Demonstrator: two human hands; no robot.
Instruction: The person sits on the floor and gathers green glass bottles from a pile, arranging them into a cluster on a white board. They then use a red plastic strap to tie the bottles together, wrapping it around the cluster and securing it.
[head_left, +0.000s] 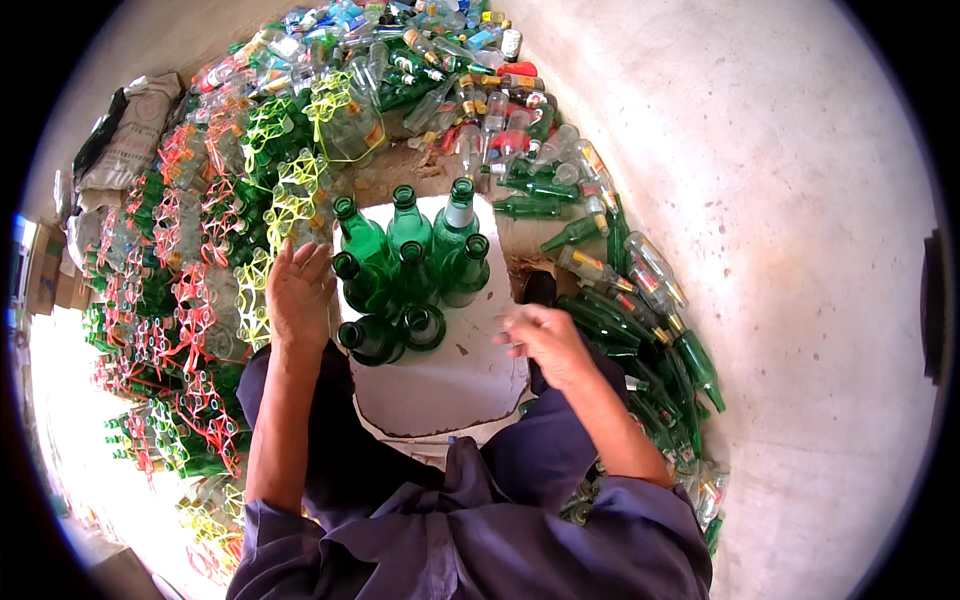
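Observation:
Several green glass bottles (412, 274) stand close together, necks up, on a white board (465, 375) before me; one at the back right has a silvery neck label. My left hand (302, 292) is raised beside the group's left side, palm up and fingers apart, with nothing in it. My right hand (541, 337) hovers over the board's right edge, away from the bottles. Its fingers are partly bent and slightly blurred; whether something small is between them cannot be told.
Bottles bundled with red straps (193, 315) and yellow-green straps (300, 195) crowd the left. Loose bottles (660, 300) lie heaped along the pale wall (795, 300) at right. Plastic bottles (337, 22) pile up at the far end, and a printed woven sack (131, 135) leans at upper left.

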